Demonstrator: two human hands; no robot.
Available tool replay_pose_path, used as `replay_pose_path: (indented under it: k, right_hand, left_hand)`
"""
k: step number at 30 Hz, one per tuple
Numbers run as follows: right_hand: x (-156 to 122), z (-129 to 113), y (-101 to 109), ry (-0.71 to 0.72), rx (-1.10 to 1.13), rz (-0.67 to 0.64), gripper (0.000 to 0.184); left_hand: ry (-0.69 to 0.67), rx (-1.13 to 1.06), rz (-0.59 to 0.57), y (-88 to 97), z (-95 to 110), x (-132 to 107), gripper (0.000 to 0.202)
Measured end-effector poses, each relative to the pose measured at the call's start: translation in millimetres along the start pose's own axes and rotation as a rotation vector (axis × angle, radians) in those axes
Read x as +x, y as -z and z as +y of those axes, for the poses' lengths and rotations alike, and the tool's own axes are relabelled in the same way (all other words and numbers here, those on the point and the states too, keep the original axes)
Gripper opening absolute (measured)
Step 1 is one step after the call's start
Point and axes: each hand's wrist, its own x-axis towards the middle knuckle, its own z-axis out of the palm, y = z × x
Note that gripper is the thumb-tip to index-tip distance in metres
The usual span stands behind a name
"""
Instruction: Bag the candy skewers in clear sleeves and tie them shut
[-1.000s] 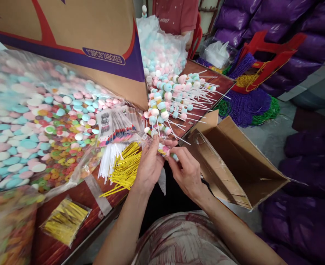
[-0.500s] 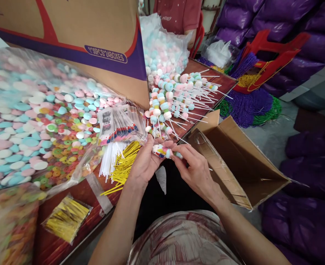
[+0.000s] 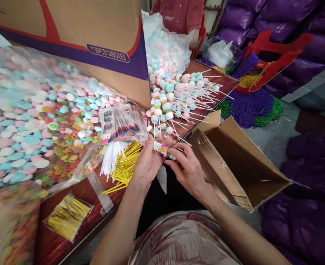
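Observation:
My left hand and my right hand meet over the table's front edge, both closed on one candy skewer of pastel sweets inside a clear sleeve. Just beyond my fingers lies a pile of finished candy skewers with white sticks pointing right. Yellow twist ties and bare white sticks lie to the left of my left hand, beside a pack of clear printed sleeves.
A big clear bag of pastel discs and coloured rings fills the left. A large printed carton stands behind. An open cardboard box sits right of me. A person in a red shirt sits at the far end. A packet of gold ties lies near.
Both hands have stayed together on the skewer, turning it slightly and lifting it a little toward the pile. Nothing else on the table has moved.

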Motion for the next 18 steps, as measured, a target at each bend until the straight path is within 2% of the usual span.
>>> replay_pose_path:
  k: [2,4,8,13,15,18]
  right_hand:
    - [-1.6,2.8,7.1,-0.053,0.039,-0.106,0.033]
    - [-4.7,5.8,11.1,-0.071,0.081,-0.154,0.036]
    - [-11.0,7.7,3.2,-0.031,0.13,-0.035,0.035]
    - [-5.4,-3.2,-11.9,0.04,-0.011,0.048,0.029]
    - [-1.9,-7.5,-9.2,0.006,0.017,0.046,0.026]
    - [-2.3,-9.7,4.3,-0.111,0.105,-0.04,0.026]
  left_hand:
    - [-0.042,-0.007,0.009,2.2,0.9,1.2,0.031]
    - [-0.075,0.009,0.008,2.4,-0.7,1.7,0.027]
    - [-0.149,0.079,-0.023,-3.3,-9.2,-1.0,0.025]
    - [-0.153,0.135,-0.111,-7.5,-14.9,-8.9,0.023]
    - [-0.116,0.127,-0.127,-6.1,-12.0,-10.4,0.023]
    - [-0.091,0.061,-0.079,-3.1,-2.8,-9.8,0.019]
